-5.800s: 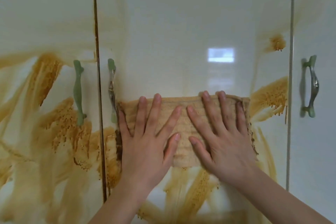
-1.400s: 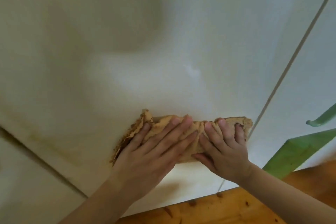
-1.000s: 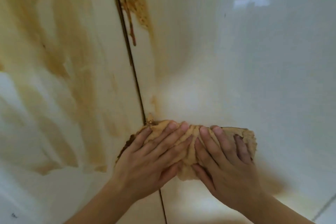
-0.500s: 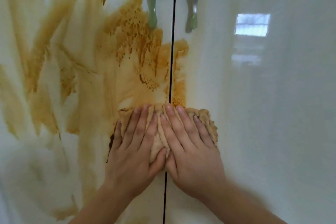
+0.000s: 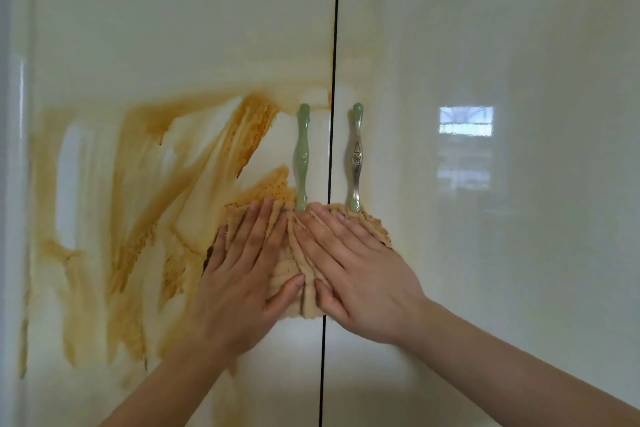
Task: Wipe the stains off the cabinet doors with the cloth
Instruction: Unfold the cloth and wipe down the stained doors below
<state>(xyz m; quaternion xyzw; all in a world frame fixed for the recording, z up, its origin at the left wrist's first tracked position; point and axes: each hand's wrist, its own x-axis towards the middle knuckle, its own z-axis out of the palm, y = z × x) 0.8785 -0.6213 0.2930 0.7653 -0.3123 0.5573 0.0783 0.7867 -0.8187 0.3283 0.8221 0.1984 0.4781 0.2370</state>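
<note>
A bunched tan cloth [image 5: 298,274] lies flat against two glossy cream cabinet doors, straddling the dark gap between them. My left hand [image 5: 242,274] presses its left half with straight, spread fingers. My right hand [image 5: 360,274] presses the right half the same way. The cloth's top edge touches the lower ends of the two green handles [image 5: 302,156]. Orange-brown smeared stains [image 5: 145,204] cover much of the left door [image 5: 173,28]. The right door [image 5: 519,253] looks nearly free of stains.
The second handle [image 5: 356,156] on the right door has a metallic middle. A bright window reflection [image 5: 465,120] shows on the right door. A pale vertical frame edge [image 5: 14,184] runs down the far left.
Both hands have slid the cloth upward along the door gap, up to the bottoms of the handles. The stain patch just below the handles is now under the cloth.
</note>
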